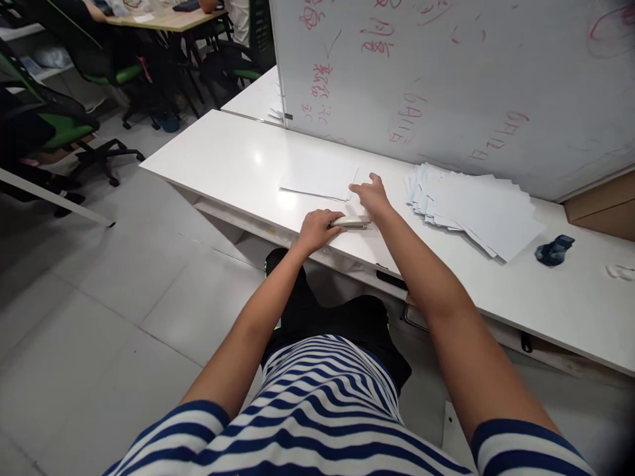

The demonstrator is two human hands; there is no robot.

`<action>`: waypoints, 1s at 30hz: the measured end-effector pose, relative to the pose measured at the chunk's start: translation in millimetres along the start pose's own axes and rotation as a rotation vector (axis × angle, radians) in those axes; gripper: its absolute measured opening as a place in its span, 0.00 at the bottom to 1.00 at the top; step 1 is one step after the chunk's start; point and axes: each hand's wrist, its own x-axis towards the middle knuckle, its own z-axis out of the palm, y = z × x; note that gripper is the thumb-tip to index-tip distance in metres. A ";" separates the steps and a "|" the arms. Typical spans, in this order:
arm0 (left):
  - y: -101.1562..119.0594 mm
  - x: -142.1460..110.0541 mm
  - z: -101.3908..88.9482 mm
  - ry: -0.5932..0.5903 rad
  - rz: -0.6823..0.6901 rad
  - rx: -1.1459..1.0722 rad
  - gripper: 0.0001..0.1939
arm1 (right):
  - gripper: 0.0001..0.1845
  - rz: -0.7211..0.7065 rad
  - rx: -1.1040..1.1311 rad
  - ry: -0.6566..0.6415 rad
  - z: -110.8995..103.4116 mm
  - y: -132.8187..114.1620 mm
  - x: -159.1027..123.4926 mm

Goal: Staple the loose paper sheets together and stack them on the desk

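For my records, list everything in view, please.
Desk: one, white, centre
Stapler: one, cream, on desk
Thin paper stack: one, white, beyond stapler
Paper pile: one, white, right of stack
Whiteboard: one, white, red writing, upper right
Unclear object: one, dark, right of pile
Small object: one, white, right edge
Box: one, brown, far right
Chairs: several, black-green, upper left
Table: one, pale wood, upper left
Other people: count unclear, upper left
Floor: grey tiles, left
Shirt: one, blue-white striped, bottom
Trousers: one pair, black, lower centre
Left hand: one, holding stapler
Right hand: one, by stack's corner
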 end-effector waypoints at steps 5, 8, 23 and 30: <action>0.9 -1.4 -2.1 0.010 0.001 -0.003 0.17 | 0.30 -0.058 -0.302 0.067 -54.3 16.5 -32.4; 0.3 -1.4 -2.5 0.022 0.014 -0.017 0.17 | 0.28 -0.072 -0.553 0.179 -105.1 34.7 -52.6; 5.5 -0.3 -7.0 -0.008 -0.021 0.019 0.16 | 0.28 0.058 -0.918 0.310 -207.9 121.7 -114.6; 5.6 -0.5 -6.8 -0.007 -0.006 0.018 0.17 | 0.21 0.099 -0.965 0.445 -207.8 120.2 -112.9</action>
